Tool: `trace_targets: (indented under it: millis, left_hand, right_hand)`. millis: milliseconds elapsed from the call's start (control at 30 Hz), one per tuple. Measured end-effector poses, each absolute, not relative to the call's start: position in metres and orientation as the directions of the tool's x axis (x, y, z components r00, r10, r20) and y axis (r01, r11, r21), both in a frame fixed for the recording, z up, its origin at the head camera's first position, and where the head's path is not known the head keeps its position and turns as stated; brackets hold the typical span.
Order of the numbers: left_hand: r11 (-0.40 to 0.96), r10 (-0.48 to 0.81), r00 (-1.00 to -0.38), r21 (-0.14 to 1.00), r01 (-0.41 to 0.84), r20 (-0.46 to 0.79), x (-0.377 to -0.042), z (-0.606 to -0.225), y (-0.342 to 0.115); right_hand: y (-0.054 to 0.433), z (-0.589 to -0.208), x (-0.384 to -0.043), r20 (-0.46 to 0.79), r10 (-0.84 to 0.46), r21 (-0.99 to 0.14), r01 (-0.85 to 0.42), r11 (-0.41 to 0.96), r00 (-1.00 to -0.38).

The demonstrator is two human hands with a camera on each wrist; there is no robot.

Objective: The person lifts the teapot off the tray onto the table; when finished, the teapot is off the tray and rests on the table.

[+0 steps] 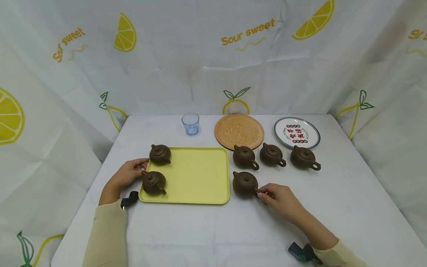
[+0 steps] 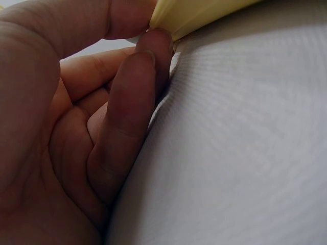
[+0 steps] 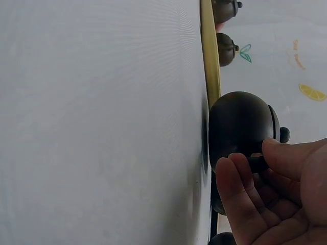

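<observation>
Tray tally: two teapots stood on the yellow tray (image 1: 197, 176), the rear one (image 1: 159, 154) and the front one (image 1: 154, 183), both along its left side.
Off-tray tally: four teapots in all — the held teapot (image 1: 245, 184), plus the near teapot (image 1: 244, 157), middle teapot (image 1: 271, 154) and far teapot (image 1: 304, 158) in a row behind it.
Held teapot: just beside the tray's right edge, upright, not yet over it; lifted or resting on the table (image 1: 186, 237), could not tell.
Right hand (image 1: 281, 202): thumb and fingertips pinched the handle.
Left hand (image 1: 130, 174): fingers curled in at the tray's left edge, tips holding the rim.
Progress: judged by position, about a third of the teapots were on the tray — one in hand beside it, three untouched.
</observation>
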State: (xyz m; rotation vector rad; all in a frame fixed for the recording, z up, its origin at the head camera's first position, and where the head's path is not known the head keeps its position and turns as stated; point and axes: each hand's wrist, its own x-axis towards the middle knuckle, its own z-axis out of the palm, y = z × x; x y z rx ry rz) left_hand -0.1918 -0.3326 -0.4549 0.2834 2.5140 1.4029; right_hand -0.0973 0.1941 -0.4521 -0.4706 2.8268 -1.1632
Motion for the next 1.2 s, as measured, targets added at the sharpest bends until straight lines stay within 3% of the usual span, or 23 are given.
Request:
trace_targets:
  millis: [300,500,800,933,1200]
  left_hand:
    - [0.535,0.266,-0.957,0.844,0.045,-0.118,-0.2,-0.476,-0.343]
    - [0.528,0.258,-0.958,0.849,0.031,-0.125,-0.201,-0.48,-0.345]
    - [0.539,0.248,-0.961,0.841,0.035,-0.119,-0.201,-0.479,-0.347]
    - [0.532,0.262,-0.959,0.845,0.051,-0.108,-0.202,-0.48,-0.347]
    - [0.549,0.271,-0.958,0.833,0.075,-0.092,-0.2,-0.476,-0.344]
  right_hand:
    - [0.196,-0.454,-0.099,0.048,-0.313,-0.701,-0.255,0.666,-0.949]
    - [0.201,-0.449,-0.103,0.014,-0.376,-0.643,-0.296,0.706,-0.926]
    - [0.184,-0.42,-0.117,0.148,-0.413,-0.594,-0.415,0.689,-0.898]
    - [0.155,-0.413,-0.121,0.186,-0.479,-0.615,-0.482,0.624,-0.858]
    - [0.081,-0.417,-0.126,0.233,-0.656,-0.613,-0.632,0.475,-0.718]
